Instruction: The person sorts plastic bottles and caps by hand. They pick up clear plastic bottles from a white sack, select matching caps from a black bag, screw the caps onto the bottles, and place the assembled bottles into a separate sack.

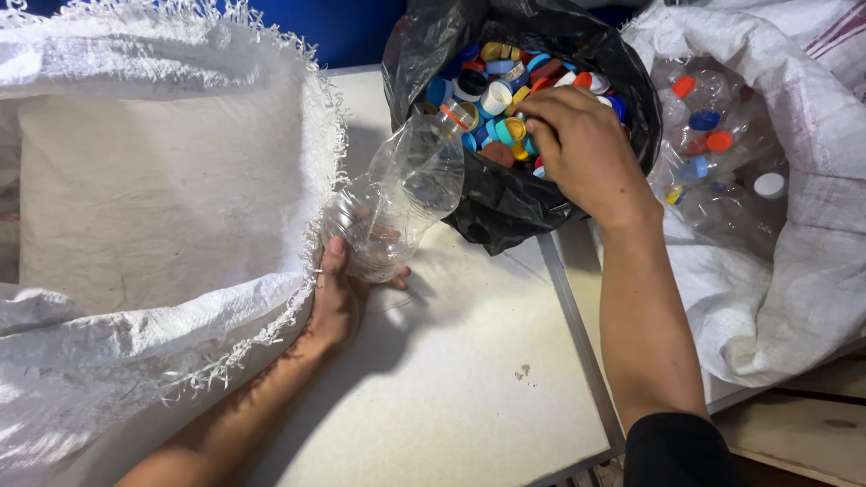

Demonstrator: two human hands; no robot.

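- Left hand [338,293]: grip closed round clear plastic bottle [401,194], left of black bag [505,203].
- Right hand [582,149] over the bag's coloured caps [492,95]; fingers curled, grip probably pinching one, cannot tell.

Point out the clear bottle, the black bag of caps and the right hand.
Bottle [403,194], head view, mid body.
Black bag [505,203], head view, front wall.
Right hand [582,149], head view, back of hand.
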